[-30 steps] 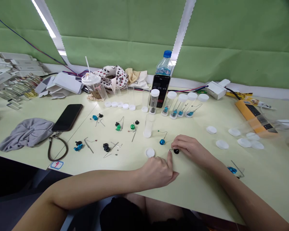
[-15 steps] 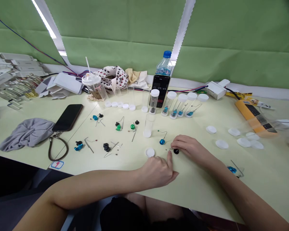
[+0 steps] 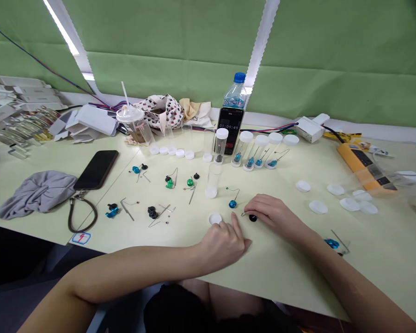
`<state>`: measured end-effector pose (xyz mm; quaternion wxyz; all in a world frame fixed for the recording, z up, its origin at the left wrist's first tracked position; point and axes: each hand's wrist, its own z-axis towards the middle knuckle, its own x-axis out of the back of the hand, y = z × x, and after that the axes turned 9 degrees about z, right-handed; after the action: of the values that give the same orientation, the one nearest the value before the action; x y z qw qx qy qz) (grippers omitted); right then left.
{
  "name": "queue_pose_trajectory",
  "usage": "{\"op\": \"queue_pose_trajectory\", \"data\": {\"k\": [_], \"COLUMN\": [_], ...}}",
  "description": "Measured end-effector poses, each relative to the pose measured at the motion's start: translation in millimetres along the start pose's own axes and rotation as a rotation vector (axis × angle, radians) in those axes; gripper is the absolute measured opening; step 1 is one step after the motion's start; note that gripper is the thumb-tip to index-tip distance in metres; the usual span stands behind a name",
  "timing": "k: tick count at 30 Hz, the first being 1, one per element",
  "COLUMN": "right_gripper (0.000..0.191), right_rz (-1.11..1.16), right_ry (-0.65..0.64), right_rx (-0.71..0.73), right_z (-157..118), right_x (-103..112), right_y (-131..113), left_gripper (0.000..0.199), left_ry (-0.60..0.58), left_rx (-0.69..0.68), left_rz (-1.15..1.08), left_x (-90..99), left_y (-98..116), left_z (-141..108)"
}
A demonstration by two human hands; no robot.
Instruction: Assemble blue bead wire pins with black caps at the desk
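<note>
The pale table [image 3: 180, 226] is the biggest thing, and the see-through tube [image 3: 213, 178] stands up on it in front of me. Behind the tube and to its right is a water bottle [image 3: 235, 96] with a blue top. My left hand [image 3: 219, 245] is on my side of the tube, with one finger stretched out and the others curled in; I can't tell if anything is under that fingertip. My right hand [image 3: 270, 213] is to the right of the tube and nearer me, with its fingertips pinched together on a thin metal bit [image 3: 243, 214]. A dark phone [image 3: 97, 169] lies far to the left of the tube, and a phone with a timer [image 3: 230, 129] stands behind it, in front of the bottle. Four tubes with blue parts [image 3: 260, 151] stand behind the tube and to its right, with white lids on. A white cap [image 3: 215, 218] lies on my side of the tube. The black round part [image 3: 253, 218] is right of the tube and nearer me, just beside my right fingertips. A blue ball with a bent wire [image 3: 232, 204] lies nearer the tube. The thin metal bit is smallest, to the right of the tube and nearer me, its end poking out of my pinch.
</note>
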<state>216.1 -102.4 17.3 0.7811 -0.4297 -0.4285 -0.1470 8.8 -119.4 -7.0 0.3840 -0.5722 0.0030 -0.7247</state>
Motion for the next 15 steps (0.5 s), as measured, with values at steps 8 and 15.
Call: {"op": "queue_pose_trajectory", "data": {"k": [8, 15], "right_gripper": [0.019, 0.021], "right_rz": [0.000, -0.045], "right_ry": [0.010, 0.080], "right_rx": [-0.066, -0.087], "right_z": [-1.3, -2.7], "right_x": [-1.5, -1.1], "right_y": [1.4, 7.7], "left_gripper": [0.057, 0.060], "left_ry": [-0.030, -0.069], "left_rx": [0.018, 0.012], "left_rz": [-0.046, -0.065], "left_x": [-3.0, -3.1], "left_y": [1.5, 1.5], "left_z": [0.9, 0.6]}}
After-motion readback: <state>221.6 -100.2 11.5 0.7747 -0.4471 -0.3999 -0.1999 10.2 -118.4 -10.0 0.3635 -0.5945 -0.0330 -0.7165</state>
